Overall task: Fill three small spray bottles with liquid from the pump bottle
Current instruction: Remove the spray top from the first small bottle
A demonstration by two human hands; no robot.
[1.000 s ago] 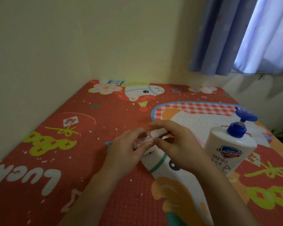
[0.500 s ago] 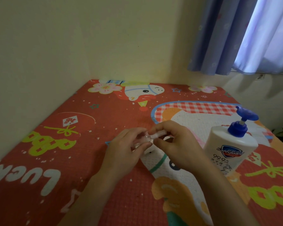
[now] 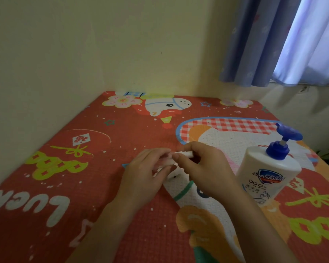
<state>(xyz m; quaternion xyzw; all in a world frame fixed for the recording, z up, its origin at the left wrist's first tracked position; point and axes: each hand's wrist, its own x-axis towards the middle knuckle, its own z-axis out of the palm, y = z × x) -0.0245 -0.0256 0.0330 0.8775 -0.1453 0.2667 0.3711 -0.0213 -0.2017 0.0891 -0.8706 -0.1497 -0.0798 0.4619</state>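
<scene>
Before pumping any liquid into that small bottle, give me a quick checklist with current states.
1. Small spray bottle held: ok, the left hand grips its clear body.
2. Cap off: cannot tell; the right hand pinches the white cap at the bottle's end, and the fingers hide the join.
3. Pump bottle upright and close: ok, it stands on the mat beside the right hand.
4. Hand free for the pump: not ok, both are busy.
5. Bottle mouth under the blue nozzle: not ok, they are well apart.
6. Other two spray bottles: cannot tell, none clearly visible.
</scene>
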